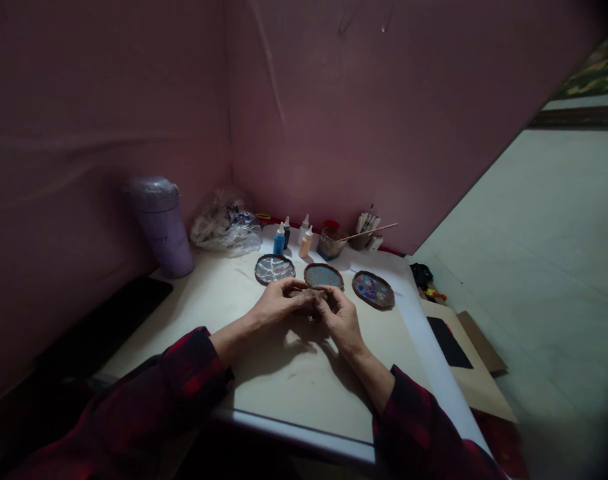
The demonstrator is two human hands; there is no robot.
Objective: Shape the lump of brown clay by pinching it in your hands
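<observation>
Between my two hands, just above the paper-covered table, is a lump of brown clay [309, 298]. My left hand [280, 300] has its fingers curled round the left side of it. On the opposite side my right hand [340, 316] presses it with thumb and fingers. Much of the lump is hidden by the fingers. Beyond my hands lie three flat brown-rimmed pieces: one with white branching lines on blue [275, 269], a plain blue-grey one [324, 275] partly covered by my fingers, and one with purple and blue spots [373, 290].
Small squeeze bottles [279, 241] stand at the back beside a jar [331, 245] with a brush [369, 232] across it. A holder with white pens [366, 230] is to its right. A purple tumbler [164, 230] and a crumpled plastic bag [227, 227] are at the left.
</observation>
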